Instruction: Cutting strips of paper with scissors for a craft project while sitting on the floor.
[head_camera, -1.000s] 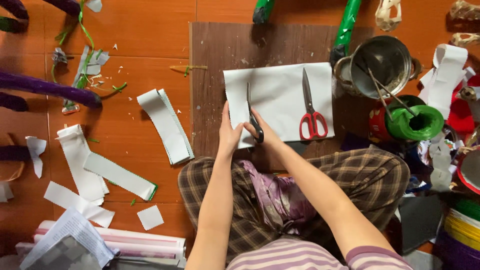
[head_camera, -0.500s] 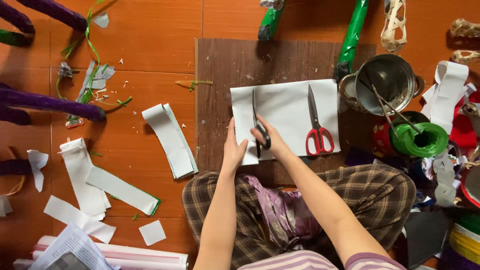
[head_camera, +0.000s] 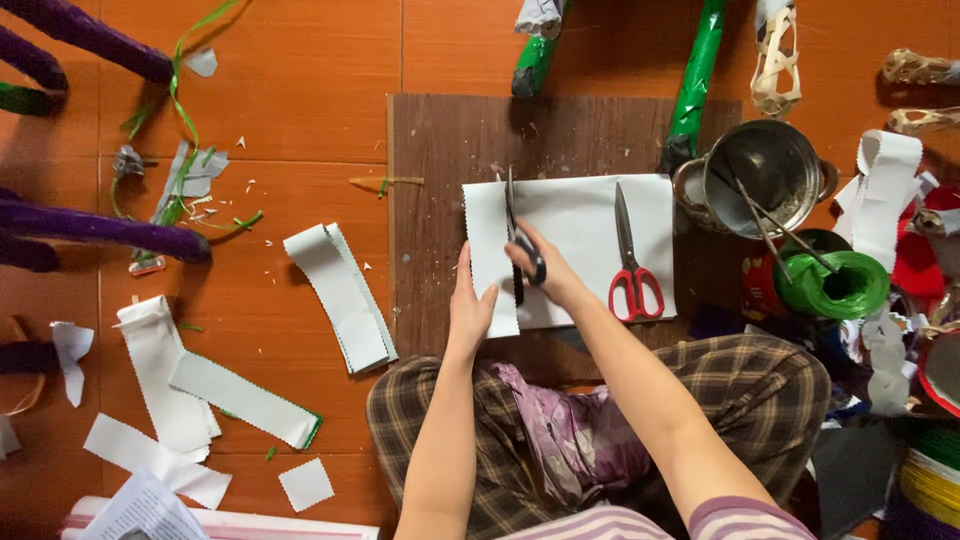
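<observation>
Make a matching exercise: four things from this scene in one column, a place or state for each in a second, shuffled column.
1. black scissors
2. red scissors
3. green twine
4. left hand

a. lying unheld on the white sheet
b. beside the metal pot
c. pressing the sheet's left strip
d. in the right hand

Pairs: 1-d, 2-a, 3-b, 4-c

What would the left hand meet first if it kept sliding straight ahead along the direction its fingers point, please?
The left hand points away from the body along the zigzag-edged white paper strip. Going on, it would cross that strip, then bare brown board. The green-wrapped stick lies slightly right of that line, so it is probably missed.
</observation>
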